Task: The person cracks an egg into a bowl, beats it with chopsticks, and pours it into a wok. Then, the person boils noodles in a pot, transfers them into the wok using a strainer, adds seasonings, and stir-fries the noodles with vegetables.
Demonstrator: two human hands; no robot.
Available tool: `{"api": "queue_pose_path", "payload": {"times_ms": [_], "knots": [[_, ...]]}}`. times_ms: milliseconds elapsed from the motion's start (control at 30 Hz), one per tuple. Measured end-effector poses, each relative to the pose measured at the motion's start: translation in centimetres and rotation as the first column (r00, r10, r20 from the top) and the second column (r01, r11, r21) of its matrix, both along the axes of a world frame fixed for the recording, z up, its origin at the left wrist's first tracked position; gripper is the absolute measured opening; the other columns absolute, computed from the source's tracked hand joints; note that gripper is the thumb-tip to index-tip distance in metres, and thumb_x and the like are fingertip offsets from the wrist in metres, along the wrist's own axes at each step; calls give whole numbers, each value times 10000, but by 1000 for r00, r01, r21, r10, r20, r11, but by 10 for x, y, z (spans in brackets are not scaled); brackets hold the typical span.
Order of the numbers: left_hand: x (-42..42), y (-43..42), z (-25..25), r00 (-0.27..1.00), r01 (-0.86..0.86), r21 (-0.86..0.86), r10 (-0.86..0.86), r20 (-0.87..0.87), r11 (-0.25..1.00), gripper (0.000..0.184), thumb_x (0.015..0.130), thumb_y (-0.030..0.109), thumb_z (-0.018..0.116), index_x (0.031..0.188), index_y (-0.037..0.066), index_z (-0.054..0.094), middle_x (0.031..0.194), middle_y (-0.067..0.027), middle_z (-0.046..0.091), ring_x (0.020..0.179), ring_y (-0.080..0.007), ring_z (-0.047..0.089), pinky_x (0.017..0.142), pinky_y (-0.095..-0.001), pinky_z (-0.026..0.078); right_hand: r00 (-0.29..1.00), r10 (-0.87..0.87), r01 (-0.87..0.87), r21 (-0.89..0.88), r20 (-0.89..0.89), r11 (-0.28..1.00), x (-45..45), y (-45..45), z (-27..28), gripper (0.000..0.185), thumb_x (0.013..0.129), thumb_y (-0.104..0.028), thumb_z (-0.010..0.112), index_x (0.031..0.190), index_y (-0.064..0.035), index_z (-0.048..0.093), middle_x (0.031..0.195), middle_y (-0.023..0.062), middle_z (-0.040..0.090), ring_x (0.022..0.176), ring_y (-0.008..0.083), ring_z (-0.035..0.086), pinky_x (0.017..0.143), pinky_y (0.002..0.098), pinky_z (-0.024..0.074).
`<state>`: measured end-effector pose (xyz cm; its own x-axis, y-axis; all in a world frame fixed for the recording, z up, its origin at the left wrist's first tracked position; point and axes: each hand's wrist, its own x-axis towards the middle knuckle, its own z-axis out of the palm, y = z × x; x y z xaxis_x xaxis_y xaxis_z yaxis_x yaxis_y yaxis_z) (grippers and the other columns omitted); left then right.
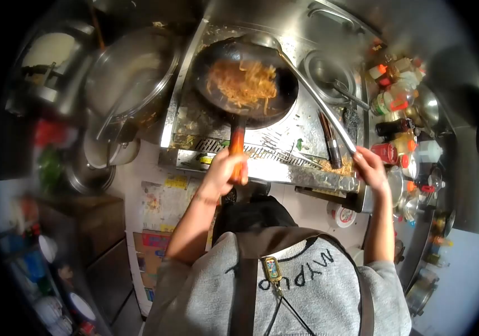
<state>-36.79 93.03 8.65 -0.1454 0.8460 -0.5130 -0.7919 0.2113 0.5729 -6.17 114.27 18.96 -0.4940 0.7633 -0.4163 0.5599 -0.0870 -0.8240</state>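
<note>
My left hand is wrapped round the orange-brown handle of a black wok over the stove. Inside the wok lies a blurred heap of brown, noodle-like strands. My right hand grips the end of a long metal ladle, which slants up and left. Its round bowl end rests at or just above the wok's far rim; contact is unclear.
Left of the stove stands a large steel pot. A smaller pot with a ladle sits at the right. Sauce bottles crowd the right side. A dark-handled brush-like tool lies near the stove's front edge.
</note>
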Motion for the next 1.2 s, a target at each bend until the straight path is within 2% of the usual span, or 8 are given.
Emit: {"api": "queue_pose_path", "payload": {"times_ms": [233,367,500,767,867,933,1033,1200], "knots": [[6,21,-59,990,-44,22,47,-136,999,195,913,228,546,906,44,482,658,-60,539,525,-147,540,446,-287,447,996,-78,54,361,53,931,-112,-18,-169,354,908,-257,570,1120,25,602,602,-5,562,497,79,473,459,239,396],[13,-39,-118,988,52,-26,-48,146,998,464,973,459,344,1055,54,556,747,-80,576,584,-156,549,524,-296,460,960,-193,203,31,-205,979,-84,-30,-185,375,933,-226,539,1212,26,533,666,2,541,541,78,487,468,237,405],[37,-110,-185,995,95,-336,-90,31,937,699,897,488,519,1376,41,275,1409,-129,334,1047,-289,595,813,-379,517,795,-530,553,-5,-296,833,6,-29,-201,347,962,-257,476,1135,33,557,705,34,560,634,92,538,560,206,431],[45,-137,-352,989,-44,-746,133,60,665,392,928,323,480,1139,-5,513,1099,-160,578,930,-279,624,787,-334,519,650,-755,745,-277,93,607,134,-123,-378,176,917,-183,477,939,-20,541,690,142,615,522,198,570,466,287,450],[46,-121,-396,972,-205,-735,220,-78,646,287,929,233,443,1025,-14,551,970,-157,616,840,-272,645,700,-313,551,118,-921,961,-277,372,11,86,-137,-410,176,888,-164,483,957,-13,543,707,151,624,586,238,605,455,330,456],[47,-110,-421,951,-109,-732,284,119,672,393,933,357,413,1098,25,541,1092,-163,589,952,-293,612,841,-388,491,-169,-841,769,-465,514,-439,102,-135,-493,246,895,-186,498,1086,-37,542,887,153,663,779,291,650,607,405,537],[48,-85,-450,859,-99,-659,398,322,746,452,936,426,396,1128,43,538,1143,-164,579,999,-298,597,903,-419,463,-55,-982,532,-827,181,-182,54,-113,-500,355,933,-246,435,1217,-41,493,1045,143,638,955,289,616,805,430,527],[54,-51,-461,762,-234,-524,489,424,819,464,937,441,391,1112,40,545,1120,-159,590,975,-283,600,884,-402,467,54,-998,244,-969,-20,32,12,-74,-503,380,945,-269,400,1235,-39,487,1105,143,610,1011,279,588,869,421,492]]}}
